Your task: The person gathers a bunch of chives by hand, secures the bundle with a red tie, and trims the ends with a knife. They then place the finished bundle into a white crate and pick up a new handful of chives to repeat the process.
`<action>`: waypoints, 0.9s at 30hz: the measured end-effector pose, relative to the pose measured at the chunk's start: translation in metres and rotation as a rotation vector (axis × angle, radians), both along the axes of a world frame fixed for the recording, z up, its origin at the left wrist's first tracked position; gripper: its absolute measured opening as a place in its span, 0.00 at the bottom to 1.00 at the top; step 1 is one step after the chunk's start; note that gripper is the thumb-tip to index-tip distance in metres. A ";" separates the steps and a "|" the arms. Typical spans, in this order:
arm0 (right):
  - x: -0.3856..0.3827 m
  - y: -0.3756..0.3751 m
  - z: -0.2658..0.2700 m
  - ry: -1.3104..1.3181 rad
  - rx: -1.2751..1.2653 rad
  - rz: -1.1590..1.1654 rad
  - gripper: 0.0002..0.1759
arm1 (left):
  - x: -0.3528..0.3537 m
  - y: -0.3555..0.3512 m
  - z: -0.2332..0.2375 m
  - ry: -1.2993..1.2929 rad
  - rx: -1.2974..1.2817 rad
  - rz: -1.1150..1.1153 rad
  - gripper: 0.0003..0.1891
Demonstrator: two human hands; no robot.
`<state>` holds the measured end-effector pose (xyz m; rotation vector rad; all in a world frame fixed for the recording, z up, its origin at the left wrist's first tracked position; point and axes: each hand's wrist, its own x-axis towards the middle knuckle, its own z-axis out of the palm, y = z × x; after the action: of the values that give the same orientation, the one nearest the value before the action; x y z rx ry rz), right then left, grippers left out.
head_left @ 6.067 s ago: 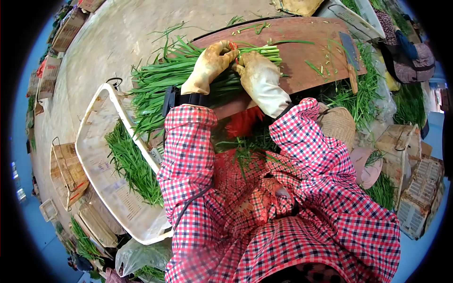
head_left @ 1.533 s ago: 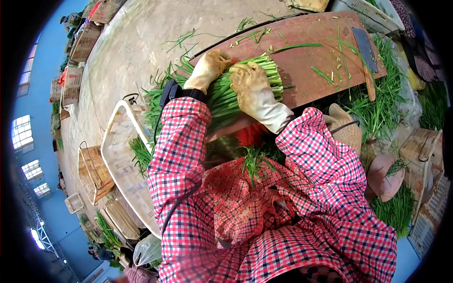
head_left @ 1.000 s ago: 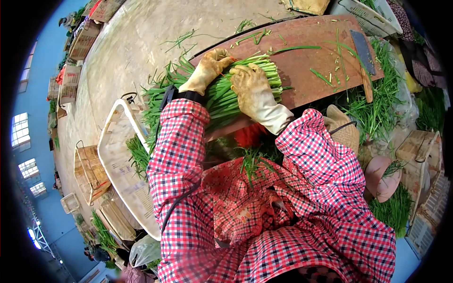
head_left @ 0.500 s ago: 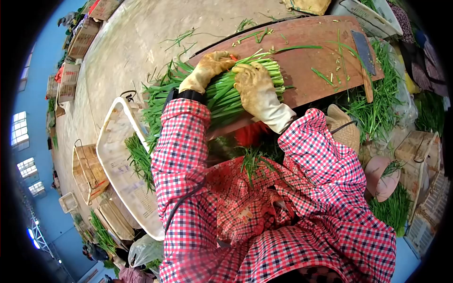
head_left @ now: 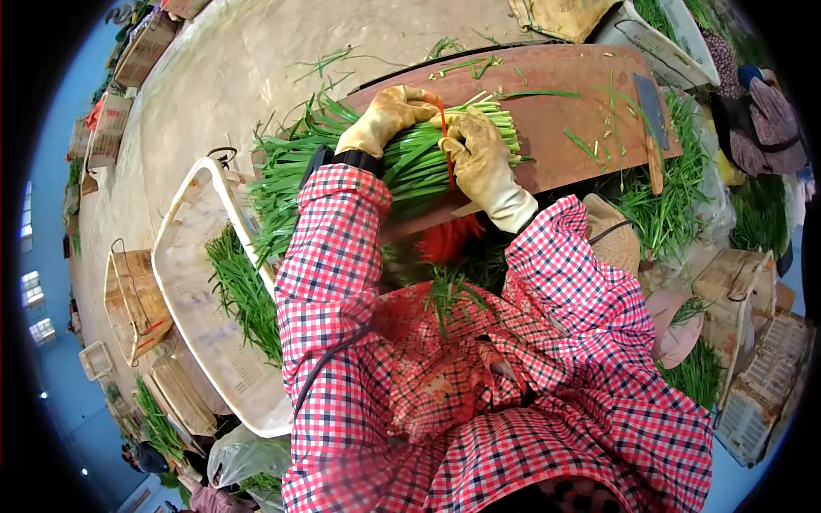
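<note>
A thick bundle of garlic chives [head_left: 415, 158] lies on the brown board [head_left: 547, 120], pale cut stems to the right and green leaves to the left. An orange tie band [head_left: 451, 171] runs across it. My left hand [head_left: 389, 120], in a stained, cream-coloured work glove, bends over the bundle's far side, its fingertips closed at the band's upper end. My gloved right hand [head_left: 487, 162] presses on the stems, thumb and fingers closed at the band. Both palms are hidden. A knife [head_left: 652, 115] with a wooden handle rests at the board's right end.
To the left stands a white plastic basket [head_left: 192, 282] holding some chives. Loose chives [head_left: 676, 188] are heaped beyond the board's right end, near a straw hat [head_left: 611, 239]. A crate [head_left: 663, 43] stands at upper right, with another person [head_left: 757, 128] nearby.
The orange band, mostly hidden at my left fingertips before, now stretches across the bundle. My right hand has shifted slightly right and down onto it. The whole view has shifted a little.
</note>
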<state>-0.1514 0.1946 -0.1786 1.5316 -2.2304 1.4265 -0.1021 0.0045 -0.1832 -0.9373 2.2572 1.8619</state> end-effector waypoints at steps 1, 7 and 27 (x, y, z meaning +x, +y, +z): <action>-0.002 0.001 0.002 -0.055 0.021 0.016 0.15 | 0.000 0.000 0.000 0.032 0.025 -0.011 0.18; -0.003 -0.016 0.010 0.046 0.184 -0.116 0.10 | -0.004 -0.001 -0.016 0.145 0.058 -0.050 0.21; -0.065 -0.053 0.055 0.269 1.264 0.446 0.13 | 0.016 0.034 -0.007 0.289 -0.198 -0.029 0.30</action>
<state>-0.2168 0.1413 -0.1232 2.3671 -2.7809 -0.4496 -0.0858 0.0390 -0.1904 -0.6884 2.6459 1.8960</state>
